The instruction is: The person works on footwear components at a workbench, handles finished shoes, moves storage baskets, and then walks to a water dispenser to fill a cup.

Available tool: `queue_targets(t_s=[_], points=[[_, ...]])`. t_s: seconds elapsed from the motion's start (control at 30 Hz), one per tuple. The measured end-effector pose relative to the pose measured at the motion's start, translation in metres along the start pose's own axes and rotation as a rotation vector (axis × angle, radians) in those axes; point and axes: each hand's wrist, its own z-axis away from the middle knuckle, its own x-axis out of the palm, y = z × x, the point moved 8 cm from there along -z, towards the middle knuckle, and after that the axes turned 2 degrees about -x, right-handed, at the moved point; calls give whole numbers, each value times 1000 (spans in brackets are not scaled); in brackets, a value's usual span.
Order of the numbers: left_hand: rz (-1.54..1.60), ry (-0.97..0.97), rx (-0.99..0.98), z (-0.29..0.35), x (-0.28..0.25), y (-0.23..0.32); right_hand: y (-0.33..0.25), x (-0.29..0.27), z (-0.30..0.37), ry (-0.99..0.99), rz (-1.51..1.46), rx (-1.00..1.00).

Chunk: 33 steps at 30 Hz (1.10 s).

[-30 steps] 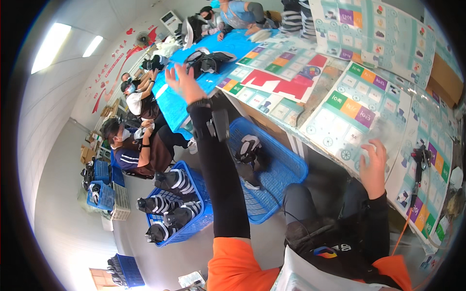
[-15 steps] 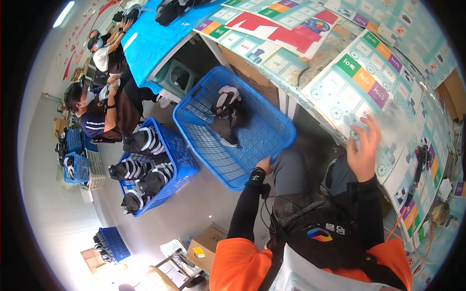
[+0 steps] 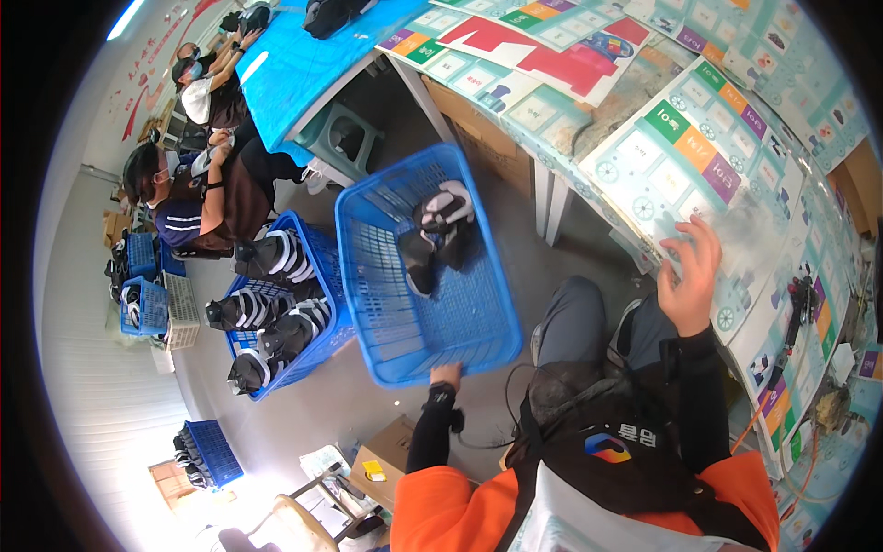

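My left hand (image 3: 446, 375) is closed over the near rim of a blue plastic basket (image 3: 428, 377) on the floor, left of my knees. Inside that basket lie black and grey shoes (image 3: 441, 228), bunched toward its far half. My right hand (image 3: 692, 276) is raised beside the paper-covered worktable (image 3: 635, 189), fingers curved and apart, with nothing in it. Left of the gripped basket stands another blue basket (image 3: 322, 336), filled with several black shoes with grey stripes (image 3: 292, 331).
A blue-topped table (image 3: 303, 64) stands far left, with a grey plastic stool (image 3: 340, 138) under it. Two co-workers (image 3: 216, 189) sit at left. More baskets (image 3: 143, 304) stand behind them. A cardboard box (image 3: 382, 455) and a chair (image 3: 308, 515) are near my left elbow.
My left hand has pulled the basket left and turned it, away from my knees and the table leg. The shoes inside moved with it. My right hand has barely moved.
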Motion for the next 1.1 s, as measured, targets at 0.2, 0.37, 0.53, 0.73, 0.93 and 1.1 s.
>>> queue_targets(t_s=[0.2, 0.37, 0.53, 0.73, 0.93, 1.1], points=[[-267, -119, 93, 119, 104, -63, 1, 7, 4, -8, 0, 12], [-298, -698, -222, 126, 151, -86, 5, 3, 4, -23, 49, -18], [433, 60, -349, -41, 67, -79, 0, 18, -2, -54, 44, -11], [522, 159, -54, -193, 46, 64, -4, 23, -12, -100, 66, -16], [143, -29, 217, -245, 116, 127, 0, 22, -6, -85, 13, -23], [1320, -41, -296, -255, 111, 84, -1, 5, -4, -37, -3, 6]])
